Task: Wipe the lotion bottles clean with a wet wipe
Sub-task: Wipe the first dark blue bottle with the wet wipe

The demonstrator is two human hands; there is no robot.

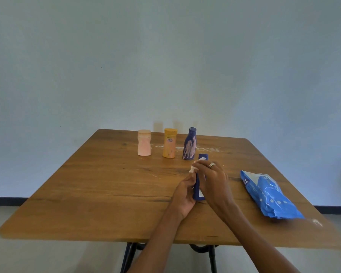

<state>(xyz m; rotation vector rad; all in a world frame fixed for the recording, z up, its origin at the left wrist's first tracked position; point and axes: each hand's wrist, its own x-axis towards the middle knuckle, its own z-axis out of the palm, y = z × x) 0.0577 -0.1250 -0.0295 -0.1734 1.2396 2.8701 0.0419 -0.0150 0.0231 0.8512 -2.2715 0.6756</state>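
Lotion bottles [168, 142] on smeared wooden table [87, 184]

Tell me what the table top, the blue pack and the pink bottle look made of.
Table top: wood or wood-look laminate, matte; grain lines and knots show, cannot tell which.
Blue pack: thin plastic film, glossy; it crinkles and catches highlights.
Pink bottle: probably moulded plastic, satin finish; smooth waisted body, soft sheen, no see-through.
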